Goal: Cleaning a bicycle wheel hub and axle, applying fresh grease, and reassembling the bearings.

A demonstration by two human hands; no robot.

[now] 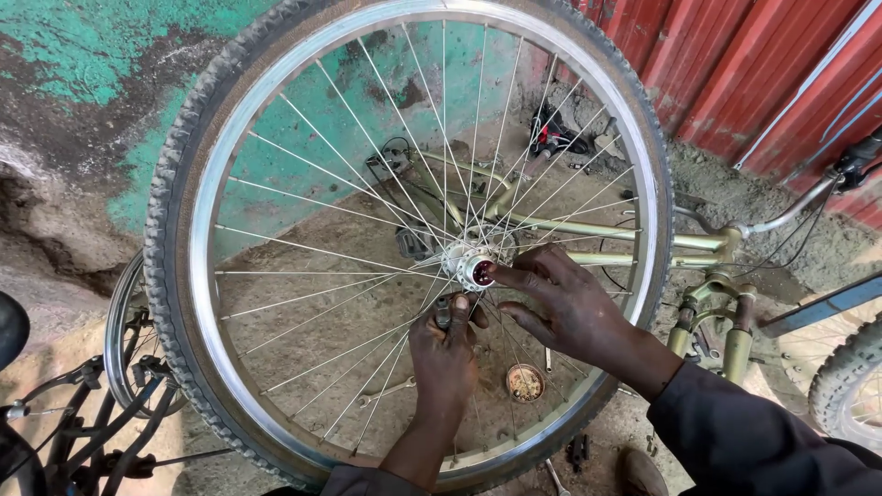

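Silver spokes everywhere: a bicycle wheel [409, 239] with a knobby black tyre stands upright, filling most of the view. Right hand [562, 303] has its fingertips on the hub [473, 266] at the centre. Left hand [447, 354] sits just below, closed round a small dark tool or part, can't tell which. Behind the spokes an olive bike frame [588, 241] lies on the dirt floor [303, 331], with a small round tin [525, 382] near the hands.

No packages, labels, signs or screens are visible.
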